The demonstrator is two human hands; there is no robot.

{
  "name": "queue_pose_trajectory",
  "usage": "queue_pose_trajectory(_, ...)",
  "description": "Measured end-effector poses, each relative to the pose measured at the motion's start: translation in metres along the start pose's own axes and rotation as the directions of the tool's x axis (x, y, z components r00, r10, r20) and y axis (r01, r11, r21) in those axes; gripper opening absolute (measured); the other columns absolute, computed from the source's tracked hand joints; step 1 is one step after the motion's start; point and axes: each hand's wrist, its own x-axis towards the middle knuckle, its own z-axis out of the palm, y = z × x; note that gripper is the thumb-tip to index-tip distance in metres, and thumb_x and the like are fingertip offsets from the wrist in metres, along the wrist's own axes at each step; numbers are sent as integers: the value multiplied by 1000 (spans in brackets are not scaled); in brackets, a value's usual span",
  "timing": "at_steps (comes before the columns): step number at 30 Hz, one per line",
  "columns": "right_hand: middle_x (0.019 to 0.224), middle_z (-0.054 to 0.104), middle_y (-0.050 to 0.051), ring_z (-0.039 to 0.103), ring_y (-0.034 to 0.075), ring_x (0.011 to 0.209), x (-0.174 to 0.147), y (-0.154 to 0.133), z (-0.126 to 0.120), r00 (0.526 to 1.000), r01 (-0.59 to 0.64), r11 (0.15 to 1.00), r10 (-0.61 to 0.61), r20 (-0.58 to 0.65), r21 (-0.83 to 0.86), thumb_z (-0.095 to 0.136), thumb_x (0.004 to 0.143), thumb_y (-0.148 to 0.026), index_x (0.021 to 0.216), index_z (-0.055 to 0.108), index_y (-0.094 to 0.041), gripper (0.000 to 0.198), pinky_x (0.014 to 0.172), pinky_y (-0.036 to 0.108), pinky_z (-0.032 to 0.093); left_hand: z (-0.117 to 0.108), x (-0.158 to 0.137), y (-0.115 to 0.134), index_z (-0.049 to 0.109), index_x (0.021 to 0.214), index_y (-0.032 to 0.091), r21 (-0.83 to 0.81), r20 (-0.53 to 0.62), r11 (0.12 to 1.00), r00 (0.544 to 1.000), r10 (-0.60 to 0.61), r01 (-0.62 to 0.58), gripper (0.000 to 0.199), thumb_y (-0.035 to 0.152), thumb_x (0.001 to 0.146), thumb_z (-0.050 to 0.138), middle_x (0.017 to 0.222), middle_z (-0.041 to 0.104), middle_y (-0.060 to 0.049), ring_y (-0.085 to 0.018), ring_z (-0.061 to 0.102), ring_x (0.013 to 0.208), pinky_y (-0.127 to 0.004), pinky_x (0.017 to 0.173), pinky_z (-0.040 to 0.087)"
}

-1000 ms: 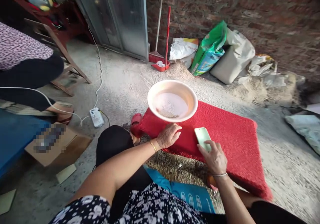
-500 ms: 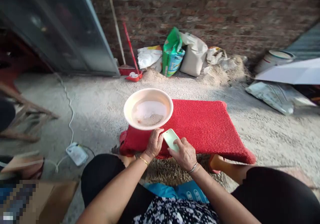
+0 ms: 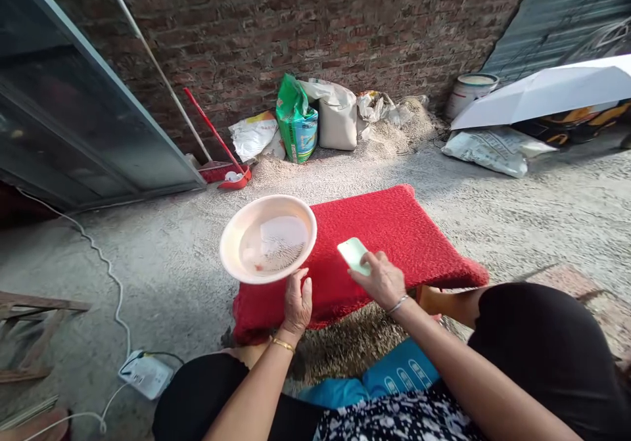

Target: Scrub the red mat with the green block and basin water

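My right hand (image 3: 383,280) grips a flat, pale green phone-shaped thing (image 3: 351,252) with rounded corners, its fingers over the near end. That thing is held above a red fuzzy cloth (image 3: 374,214) covering a low table or bench. My left hand (image 3: 298,306) is empty, with thumb and fingers apart, close below the near rim of a cream basin (image 3: 229,247). Whether its fingertips touch the rim, I cannot tell. Clear water lies in the basin, with a small reddish speck near the bottom. The basin stands at the cloth's left end.
Against the brick wall stand a green bag (image 3: 296,122), a white sack (image 3: 338,122) and a red dustpan (image 3: 237,177). A white power strip (image 3: 146,375) with a cord lies on the floor at left. A white umbrella (image 3: 537,92) is at right.
My right hand has moved right with the pale green thing, away from my left hand. My left hand stays near the basin, its fingers pointing more upward. The camera view has turned and tilted.
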Motion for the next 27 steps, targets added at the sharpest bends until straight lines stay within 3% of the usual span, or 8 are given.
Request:
queue_pose_trajectory(5, 90, 54, 2, 53, 13, 71, -4, -59, 26, 964, 251, 968, -252, 80, 24, 57, 78, -58, 96, 61, -26, 37, 58, 24, 28, -1, -1, -1, 52, 113, 18, 1, 6, 1000, 1000, -6, 6, 24, 26, 94, 40, 105, 61, -9, -18, 58, 101, -37, 90, 49)
queue_pose_trajectory(8, 90, 54, 4, 54, 15, 74, 2, -38, 24, 969, 233, 971, -227, 100, -54, 56, 79, -57, 95, 61, -24, 37, 59, 24, 29, 0, -2, -1, 51, 114, 18, -9, 9, 1000, 1000, -23, 23, 24, 26, 94, 40, 107, 60, -9, -18, 57, 102, -37, 91, 49)
queue_pose_trajectory(12, 91, 53, 4, 54, 16, 73, 16, 17, 3, 998, 15, 991, -7, 67, -132, 52, 81, -59, 97, 60, -24, 39, 56, 25, 26, -2, -2, 2, 52, 113, 18, -23, -13, 1000, 1000, 2, -3, 23, 23, 94, 41, 105, 59, -8, -17, 56, 102, -38, 91, 48)
queue_pose_trajectory(15, 90, 52, 4, 53, 15, 70, 11, 26, -6, 998, -35, 993, 40, 40, -116, 51, 81, -60, 95, 61, -25, 39, 53, 24, 22, -8, -1, 10, 52, 112, 18, -17, -26, 998, 998, 64, -64, 22, 21, 93, 41, 104, 58, -8, -17, 55, 101, -38, 91, 47)
queue_pose_trajectory(18, 87, 52, 3, 52, 14, 67, -11, -7, 2, 990, 124, 991, -120, 69, -55, 52, 81, -59, 93, 61, -25, 37, 54, 24, 23, -19, -1, 23, 51, 114, 18, -10, 13, 982, 982, 190, -190, 25, 17, 91, 41, 101, 55, -8, -17, 54, 97, -37, 86, 48)
queue_pose_trajectory(22, 81, 53, 3, 53, 14, 69, -36, -60, 25, 907, 414, 910, -414, 73, 23, 52, 84, -43, 88, 62, -23, 23, 58, 24, 29, -30, 0, 41, 50, 114, 17, -7, 82, 924, 921, 382, -382, 28, 15, 87, 44, 96, 55, -8, -18, 53, 90, -36, 79, 49)
queue_pose_trajectory(24, 81, 53, 3, 53, 14, 70, -36, -62, 32, 875, 479, 877, -481, 52, 43, 52, 84, -37, 87, 62, -22, 18, 60, 24, 32, -31, 1, 45, 51, 112, 17, 24, 83, 924, 922, 379, -382, 26, 16, 87, 43, 93, 56, -7, -18, 53, 87, -36, 77, 49)
queue_pose_trajectory(27, 80, 53, 2, 55, 14, 66, -24, -29, 31, 909, 413, 909, -415, 33, 50, 50, 83, -47, 84, 61, -23, 27, 55, 24, 33, -27, 2, 46, 52, 108, 16, 49, 92, 927, 926, 366, -371, 24, 21, 87, 42, 89, 58, -7, -19, 54, 84, -36, 74, 48)
